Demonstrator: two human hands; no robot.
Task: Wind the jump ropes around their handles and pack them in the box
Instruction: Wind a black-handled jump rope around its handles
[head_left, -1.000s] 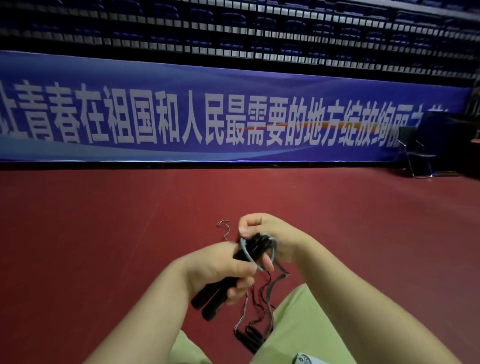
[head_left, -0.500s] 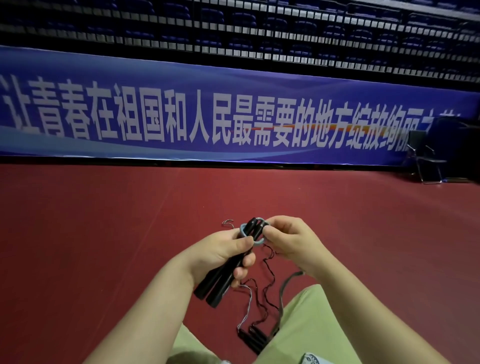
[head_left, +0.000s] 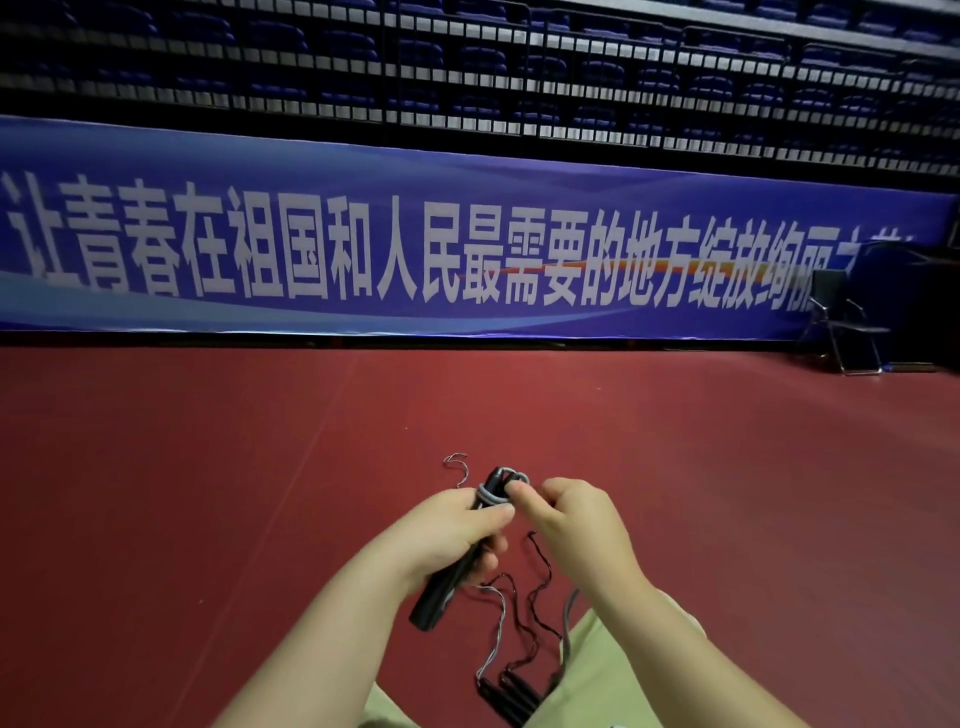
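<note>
The hall around me is dim; the stands (head_left: 467, 62) up top sink almost to black, with only pale strips catching light. The blue banner (head_left: 467, 249) is the brightest thing, evenly lit, though its white characters look soft and slightly smeared. The red floor (head_left: 208, 493) glows brighter in the middle and darkens toward the left and lower corners, like a vignette. My left hand (head_left: 457, 535) and right hand (head_left: 576, 525) are flatly lit from above, casting barely any shadow and no glare. The wide lens bows the banner's edges, and the chair (head_left: 847, 322) at right is murky.
</note>
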